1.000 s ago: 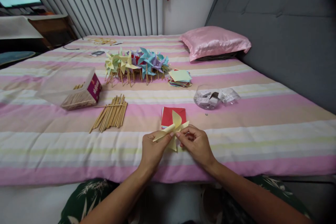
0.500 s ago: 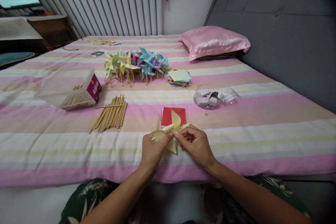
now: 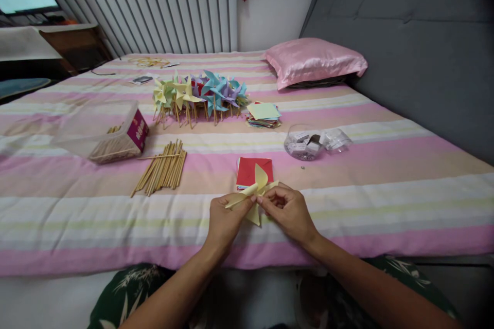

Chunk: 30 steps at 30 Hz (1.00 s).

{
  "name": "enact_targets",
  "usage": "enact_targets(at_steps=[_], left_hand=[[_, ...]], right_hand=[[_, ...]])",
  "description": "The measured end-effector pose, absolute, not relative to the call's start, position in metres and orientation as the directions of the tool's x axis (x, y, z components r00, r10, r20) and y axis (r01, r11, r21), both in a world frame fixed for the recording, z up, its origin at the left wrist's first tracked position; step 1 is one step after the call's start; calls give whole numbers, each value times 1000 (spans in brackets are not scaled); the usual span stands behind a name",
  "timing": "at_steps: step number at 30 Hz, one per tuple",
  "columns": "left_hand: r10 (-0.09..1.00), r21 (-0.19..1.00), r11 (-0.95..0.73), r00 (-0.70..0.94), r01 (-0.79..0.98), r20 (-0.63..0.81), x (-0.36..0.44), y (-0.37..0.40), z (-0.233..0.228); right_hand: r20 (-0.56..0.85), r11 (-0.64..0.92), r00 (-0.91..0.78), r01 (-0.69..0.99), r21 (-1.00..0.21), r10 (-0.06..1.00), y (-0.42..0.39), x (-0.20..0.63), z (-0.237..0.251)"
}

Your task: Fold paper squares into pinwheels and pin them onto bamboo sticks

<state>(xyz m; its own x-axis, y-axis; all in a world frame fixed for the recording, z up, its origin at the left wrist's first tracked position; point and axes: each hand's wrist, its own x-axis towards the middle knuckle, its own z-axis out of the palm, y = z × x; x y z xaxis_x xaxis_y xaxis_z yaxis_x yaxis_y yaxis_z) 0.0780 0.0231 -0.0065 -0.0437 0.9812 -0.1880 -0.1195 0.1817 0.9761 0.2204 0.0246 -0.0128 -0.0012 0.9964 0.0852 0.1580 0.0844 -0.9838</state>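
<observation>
Both my hands hold a pale yellow paper pinwheel point(image 3: 259, 181) just above the near edge of the striped bed. My left hand point(image 3: 225, 221) pinches its left blade and centre. My right hand point(image 3: 287, 211) pinches it from the right, fingertips meeting at the middle. Directly behind the pinwheel lies a small stack of red paper squares point(image 3: 254, 170). A bundle of wooden sticks point(image 3: 164, 168) lies to the left of it.
A cluster of finished coloured pinwheels point(image 3: 200, 93) stands mid-bed beside a pile of coloured paper point(image 3: 264, 113). A clear plastic tub point(image 3: 309, 143) with small parts lies right, a stick box point(image 3: 116, 136) left. Pink pillow point(image 3: 314, 59) and grey headboard point(image 3: 424, 41) are at the right.
My hands and the yellow pinwheel have stayed almost in place; the fingers shifted slightly at the pinwheel's centre.
</observation>
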Motion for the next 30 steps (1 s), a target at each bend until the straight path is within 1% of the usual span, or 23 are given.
enact_targets(at_steps=[5, 8, 11, 15, 17, 21, 23, 28, 30], left_hand=[[973, 966, 206, -72, -154, -219, 79, 24, -6], [949, 935, 255, -122, -245, -291, 81, 24, -3], [926, 879, 292, -119, -377, -358, 83, 24, -1], [930, 829, 288, -65, -479, -361, 84, 22, -2], [936, 823, 285, -43, -491, -349, 84, 21, -3], [939, 826, 287, -30, -485, -343, 86, 19, -4], [938, 823, 292, -22, -486, -346, 88, 18, -4], [935, 814, 311, 4, -490, -355, 91, 14, -6], [935, 818, 316, 9, -480, -356, 92, 13, -8]], right_hand=[[111, 112, -16, 202, -973, 994, 24, 220, -11], [124, 124, -10, 201, -972, 992, 23, 219, -11], [108, 105, 13, 128, -986, 994, 21, 217, -12], [115, 114, 47, 13, -993, 992, 20, 214, -12], [67, 68, 27, -65, -996, 997, 21, 212, -12], [-62, -83, -98, -235, -968, 993, 20, 209, -11], [-97, -121, -98, -286, -951, 990, 18, 207, -10], [-156, -154, -17, -302, -941, 988, 17, 206, -13], [-172, -167, -11, -304, -938, 985, 18, 207, -14]])
